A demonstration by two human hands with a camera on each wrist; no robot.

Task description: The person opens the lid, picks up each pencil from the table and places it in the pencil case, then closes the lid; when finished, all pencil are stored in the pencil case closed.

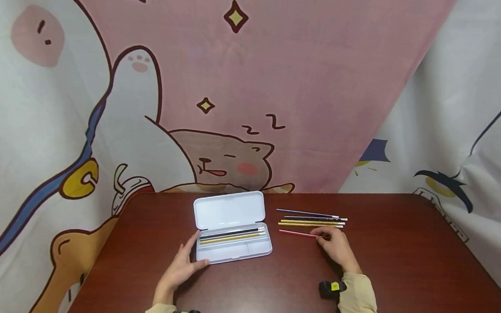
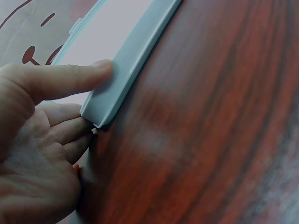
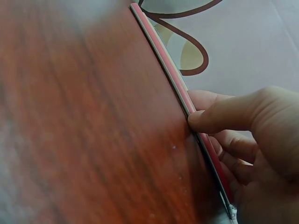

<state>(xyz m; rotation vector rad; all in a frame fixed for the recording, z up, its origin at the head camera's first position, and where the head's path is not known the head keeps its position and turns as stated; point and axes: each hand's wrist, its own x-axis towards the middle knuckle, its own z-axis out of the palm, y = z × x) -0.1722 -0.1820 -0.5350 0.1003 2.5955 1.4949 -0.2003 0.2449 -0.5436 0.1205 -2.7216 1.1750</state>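
An open white pencil case (image 1: 258, 246) lies on the table, with a few dark and yellow pencils (image 1: 232, 236) in its upper compartment. The left hand (image 1: 181, 268) holds the case's left end, its thumb on the front edge (image 2: 122, 77) and its fingers at the side. To the right, the right hand (image 1: 338, 250) pinches a red pencil (image 1: 297, 233) between thumb and fingers near its eraser end. In the right wrist view the red pencil (image 3: 161, 51) runs up and left from the right hand (image 3: 252, 135).
Several yellow and dark pencils (image 1: 312, 221) lie just beyond the red one, with a blue pencil (image 1: 307, 213) farthest back. The brown table (image 1: 260, 291) ends at a hanging cloth (image 1: 336, 73) with cartoon animals. Both wrists wear black cameras.
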